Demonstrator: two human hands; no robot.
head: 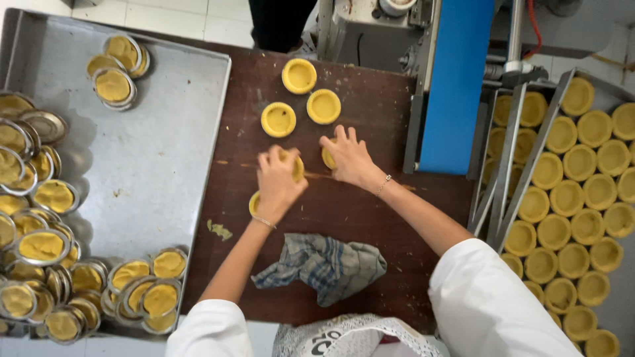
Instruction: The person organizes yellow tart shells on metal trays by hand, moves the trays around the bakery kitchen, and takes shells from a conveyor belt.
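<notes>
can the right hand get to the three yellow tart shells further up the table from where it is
Probably yes: the right hand lies just below the three tart shells, with only bare brown table between them.

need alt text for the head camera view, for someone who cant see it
Seen from above, a person's left hand and right hand each press a yellow pastry shell on a dark wooden table. Three finished shells sit beyond, a checked cloth nearer, and a metal tray holds dough-filled tins on the left.

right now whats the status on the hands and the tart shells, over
Left hand gripping a tart shell; right hand on another shell. Three shells set ahead on the table. Checked cloth behind the hands.
</notes>
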